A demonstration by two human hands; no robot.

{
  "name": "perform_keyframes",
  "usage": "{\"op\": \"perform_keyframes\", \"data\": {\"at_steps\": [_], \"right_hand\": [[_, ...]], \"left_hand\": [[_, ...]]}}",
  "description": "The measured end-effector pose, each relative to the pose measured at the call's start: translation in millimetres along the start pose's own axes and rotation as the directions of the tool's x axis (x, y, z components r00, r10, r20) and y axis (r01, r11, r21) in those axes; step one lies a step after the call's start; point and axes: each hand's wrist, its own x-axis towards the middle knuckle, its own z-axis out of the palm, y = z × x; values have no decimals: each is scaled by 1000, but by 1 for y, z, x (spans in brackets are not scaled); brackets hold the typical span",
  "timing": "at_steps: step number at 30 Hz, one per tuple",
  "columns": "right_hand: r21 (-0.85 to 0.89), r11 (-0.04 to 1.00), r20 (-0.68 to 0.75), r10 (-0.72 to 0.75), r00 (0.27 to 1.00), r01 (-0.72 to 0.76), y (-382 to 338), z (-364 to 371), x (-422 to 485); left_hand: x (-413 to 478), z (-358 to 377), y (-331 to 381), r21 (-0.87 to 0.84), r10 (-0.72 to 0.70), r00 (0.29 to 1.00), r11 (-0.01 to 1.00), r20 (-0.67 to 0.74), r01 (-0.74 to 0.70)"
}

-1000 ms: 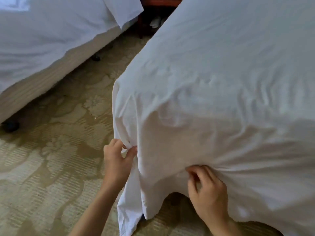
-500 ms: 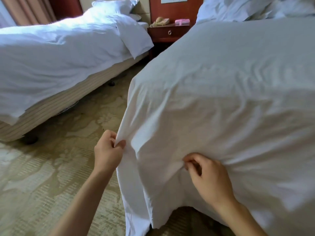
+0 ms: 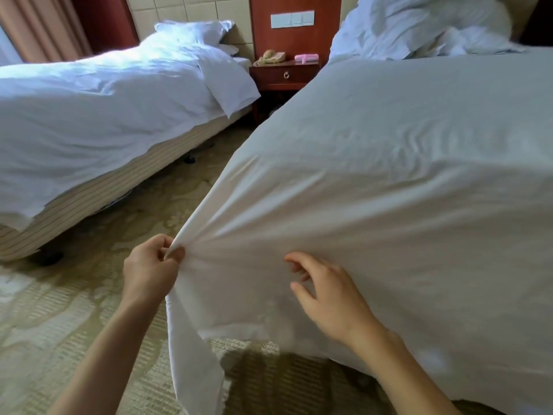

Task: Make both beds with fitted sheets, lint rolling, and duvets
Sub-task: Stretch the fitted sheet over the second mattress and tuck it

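Observation:
A white sheet (image 3: pixel 389 175) covers the near bed on the right and hangs over its foot corner. My left hand (image 3: pixel 149 269) pinches a bunched fold of this sheet at the corner and pulls it taut toward me. My right hand (image 3: pixel 326 292) hovers against the sheet's hanging side, fingers loosely spread, gripping nothing. A loose flap of the sheet (image 3: pixel 194 369) dangles to the carpet between my forearms. A crumpled white duvet (image 3: pixel 419 25) lies heaped at the head of this bed.
A second bed (image 3: pixel 89 115) with white bedding and a pillow (image 3: pixel 194 31) stands at the left, its striped base showing. A wooden nightstand (image 3: pixel 284 74) with a phone (image 3: pixel 272 56) sits between the beds. Patterned carpet (image 3: pixel 59 310) fills the aisle.
My right hand has let go of the sheet fold and opened. My left hand has pulled the corner outward, so the sheet is stretched tight. The view has tilted up toward the headboards.

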Motion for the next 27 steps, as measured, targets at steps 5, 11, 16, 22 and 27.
{"op": "perform_keyframes", "data": {"at_steps": [5,11,16,22,27], "right_hand": [[115,991,165,41,986,-60,-18,16,22],[404,914,-130,91,987,-31,-44,27,48],[482,876,-384,191,903,19,-50,28,50],[503,864,-264,167,950,-12,-33,34,51],[528,849,-112,69,991,0,-27,40,56]], "left_hand": [[-7,-21,3,43,49,990,998,135,-55],[-13,-32,6,156,76,970,981,233,-114],[-16,-17,14,115,133,920,976,369,-187],[-18,19,42,-68,268,946,963,181,-260],[-14,21,43,70,373,911,918,176,-390]]}}
